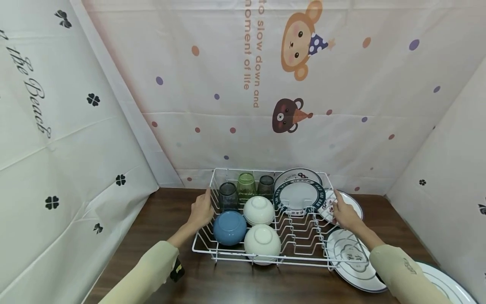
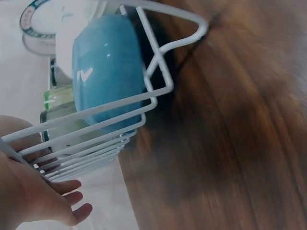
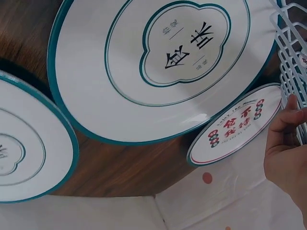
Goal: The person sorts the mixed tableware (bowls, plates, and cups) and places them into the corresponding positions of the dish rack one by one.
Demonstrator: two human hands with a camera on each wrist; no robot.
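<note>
From where I stand, the white wire rack (image 1: 303, 257) midway along the table (image 1: 220, 283) looks stiff, weighted left with slippery bowls (image 1: 229, 228) and breakable glasses (image 1: 228, 196), best held from both sides, where left hand (image 1: 201, 210) and right hand (image 1: 344, 212) grip it.

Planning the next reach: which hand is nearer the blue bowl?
Left. The left hand grips the dish rack just beside the blue bowl; the right hand grips the rack's opposite side, farther away.

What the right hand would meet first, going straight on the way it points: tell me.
The right hand would first meet the dish rack, whose side its grip is on. Past that, probably the plates standing in it or the cloth behind; depth is unclear.
</note>
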